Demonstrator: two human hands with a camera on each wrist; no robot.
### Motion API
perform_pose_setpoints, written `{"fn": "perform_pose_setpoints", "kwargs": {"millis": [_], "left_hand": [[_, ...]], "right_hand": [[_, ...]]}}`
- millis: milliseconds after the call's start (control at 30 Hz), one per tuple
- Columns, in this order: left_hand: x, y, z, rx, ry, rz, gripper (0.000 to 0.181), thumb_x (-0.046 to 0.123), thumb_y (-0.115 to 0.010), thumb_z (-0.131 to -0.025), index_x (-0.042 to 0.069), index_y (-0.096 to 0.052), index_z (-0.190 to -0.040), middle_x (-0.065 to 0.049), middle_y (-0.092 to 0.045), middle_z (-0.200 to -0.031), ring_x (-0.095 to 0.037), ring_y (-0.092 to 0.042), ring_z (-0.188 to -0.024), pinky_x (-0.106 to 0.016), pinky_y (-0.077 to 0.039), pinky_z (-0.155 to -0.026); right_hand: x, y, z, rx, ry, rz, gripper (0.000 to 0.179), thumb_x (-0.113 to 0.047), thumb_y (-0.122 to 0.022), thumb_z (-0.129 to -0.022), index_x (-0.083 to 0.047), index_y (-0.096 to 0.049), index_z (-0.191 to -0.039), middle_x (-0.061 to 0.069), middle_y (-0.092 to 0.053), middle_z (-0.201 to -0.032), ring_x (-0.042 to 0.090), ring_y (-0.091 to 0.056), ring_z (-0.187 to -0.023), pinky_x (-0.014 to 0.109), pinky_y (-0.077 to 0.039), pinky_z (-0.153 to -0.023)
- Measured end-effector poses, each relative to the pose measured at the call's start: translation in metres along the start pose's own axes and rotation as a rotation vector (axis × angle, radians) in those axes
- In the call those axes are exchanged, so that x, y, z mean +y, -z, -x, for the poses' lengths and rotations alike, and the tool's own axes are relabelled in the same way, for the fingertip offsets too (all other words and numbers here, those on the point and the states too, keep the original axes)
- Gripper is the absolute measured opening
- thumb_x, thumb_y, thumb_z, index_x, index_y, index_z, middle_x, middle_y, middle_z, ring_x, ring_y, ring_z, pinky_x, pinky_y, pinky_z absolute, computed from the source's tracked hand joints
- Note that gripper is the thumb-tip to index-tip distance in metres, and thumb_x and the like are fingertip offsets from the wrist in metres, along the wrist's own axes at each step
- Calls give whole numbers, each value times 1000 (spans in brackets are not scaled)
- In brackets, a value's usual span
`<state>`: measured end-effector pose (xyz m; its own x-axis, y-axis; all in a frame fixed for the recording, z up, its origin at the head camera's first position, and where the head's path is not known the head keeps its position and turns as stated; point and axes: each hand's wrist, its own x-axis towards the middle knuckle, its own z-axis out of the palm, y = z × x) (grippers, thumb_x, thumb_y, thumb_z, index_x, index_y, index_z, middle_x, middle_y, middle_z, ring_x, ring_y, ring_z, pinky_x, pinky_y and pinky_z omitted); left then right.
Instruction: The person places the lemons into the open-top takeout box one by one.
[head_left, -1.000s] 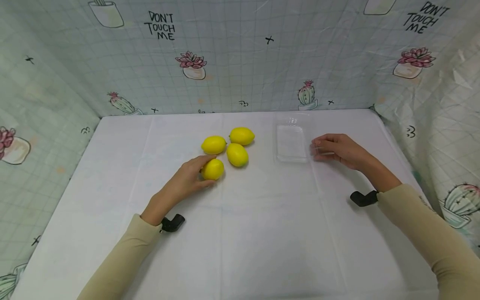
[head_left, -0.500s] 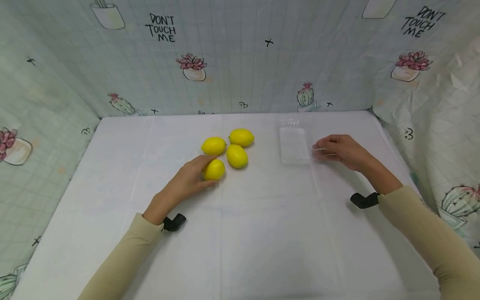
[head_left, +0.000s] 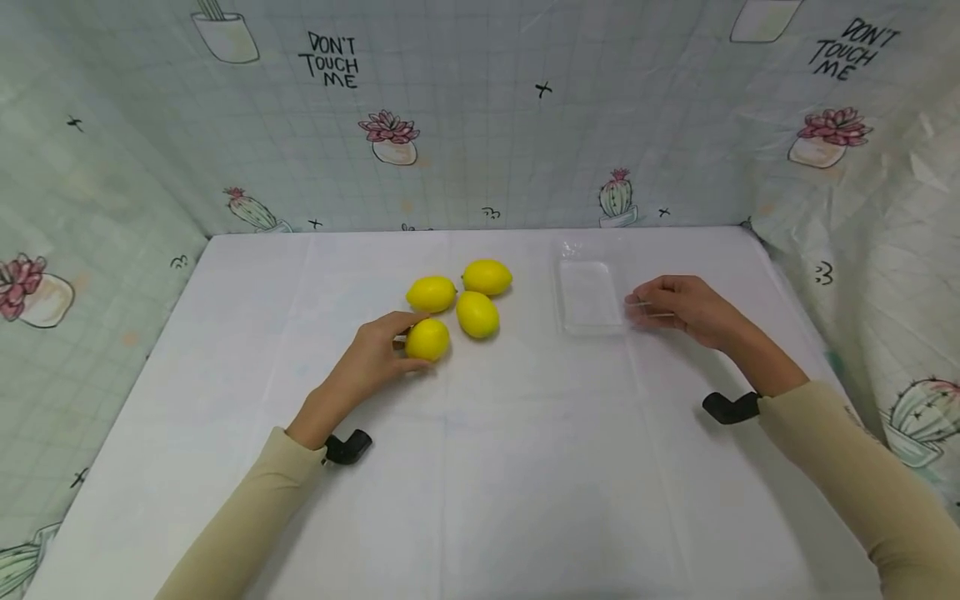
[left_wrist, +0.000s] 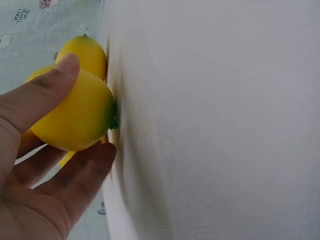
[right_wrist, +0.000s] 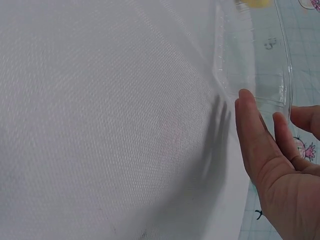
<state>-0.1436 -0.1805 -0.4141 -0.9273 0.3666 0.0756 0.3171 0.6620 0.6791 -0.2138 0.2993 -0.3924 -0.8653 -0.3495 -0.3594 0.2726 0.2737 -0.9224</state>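
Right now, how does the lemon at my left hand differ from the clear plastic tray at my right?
The lemon is opaque yellow; the clear plastic tray is see-through. The lemon is rounded, the tray rectangular. The lemon looks smaller than the tray. Each has a hand at it: left hand on the lemon, right hand at the tray's edge.

Pale gridded sheets point(head_left: 472, 125) printed with potted cacti point(head_left: 617, 198) and black lettering point(head_left: 332, 60) line the back and sides of a white-covered bench point(head_left: 540, 475) under soft light.

4 lemons point(head_left: 477, 315) on tbl point(head_left: 525, 467), L of tray point(head_left: 588, 293); R hand point(head_left: 681, 308) at tray's R edge.
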Motion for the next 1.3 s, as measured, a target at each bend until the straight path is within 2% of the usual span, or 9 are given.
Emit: {"fn": "perform_pose_setpoints", "kwargs": {"millis": [133, 300, 500, 600, 733, 833, 933, 1100, 1300], "left_hand": [[-1, 0, 0, -34, -7, 7, 74, 15, -88, -80, 0, -54, -144, -17, -60, -137, -31, -63, -110, -39, -60, -89], [3, 0, -2, -76, -29, -42, 72, 14, -86, -83, -2, -51, -144, -19, -58, -140, -32, -61, -114, -45, -55, -98], [16, 0, -5, -64, -176, -263, 66, 4, -86, -81, -1, -58, -140, -20, -55, -140, -40, -52, -127, -51, -47, -109], [23, 2, -3, -112, -210, -365, 68, 6, -85, -83, -1, -55, -144, -21, -51, -142, -41, -50, -126, -49, -49, -107], [28, 6, -3, -156, -228, -424, 70, 11, -85, -84, -2, -53, -145, -21, -51, -144, -39, -52, -125, -46, -51, -105], [29, 6, -4, -135, -231, -420, 67, 9, -86, -82, -5, -56, -141, -22, -55, -140, -39, -55, -124, -46, -52, -104], [28, 5, -4, -107, -198, -393, 67, 7, -87, -79, -6, -58, -138, -22, -58, -138, -38, -58, -124, -46, -52, -105], [27, 4, -7, -68, -169, -354, 65, 9, -90, -77, -3, -62, -135, -21, -63, -133, -37, -61, -122, -47, -53, -103], [29, 10, -16, 8, -208, -190, 62, 8, -90, -76, -1, -65, -132, -15, -67, -131, -32, -66, -116, -43, -56, -99]], "right_hand": [[0, 0, 0, 0, 4, 0, 48, -23, -54, -107, 15, -44, -136, 3, -67, -123, 10, -68, -111, 25, -56, -94], [1, 0, -1, 13, 12, -20, 46, -22, -56, -106, 14, -47, -133, 4, -68, -123, 11, -69, -111, 27, -57, -94], [2, -1, 0, 16, 17, -13, 44, -20, -56, -106, 14, -47, -132, 5, -68, -122, 11, -69, -109, 27, -57, -93], [1, -3, 1, 27, 15, 21, 45, -21, -56, -106, 14, -47, -133, 9, -66, -125, 10, -69, -108, 27, -58, -93], [-1, -4, 1, 43, 5, 53, 47, -22, -56, -107, 14, -46, -135, 12, -64, -130, 8, -69, -107, 26, -57, -93], [-1, -3, 1, 37, -3, 42, 49, -22, -56, -107, 14, -44, -137, 10, -65, -128, 8, -69, -108, 26, -57, -94], [1, -3, 0, 15, -2, 45, 50, -24, -56, -107, 14, -43, -138, 7, -65, -127, 10, -68, -110, 27, -57, -95], [1, -3, 0, 23, 5, 54, 49, -24, -56, -106, 13, -46, -136, 13, -64, -131, 12, -68, -111, 28, -57, -95], [2, -3, 2, 31, 9, 66, 46, -23, -55, -107, 13, -46, -135, 11, -63, -130, 12, -68, -112, 28, -56, -96]]}}
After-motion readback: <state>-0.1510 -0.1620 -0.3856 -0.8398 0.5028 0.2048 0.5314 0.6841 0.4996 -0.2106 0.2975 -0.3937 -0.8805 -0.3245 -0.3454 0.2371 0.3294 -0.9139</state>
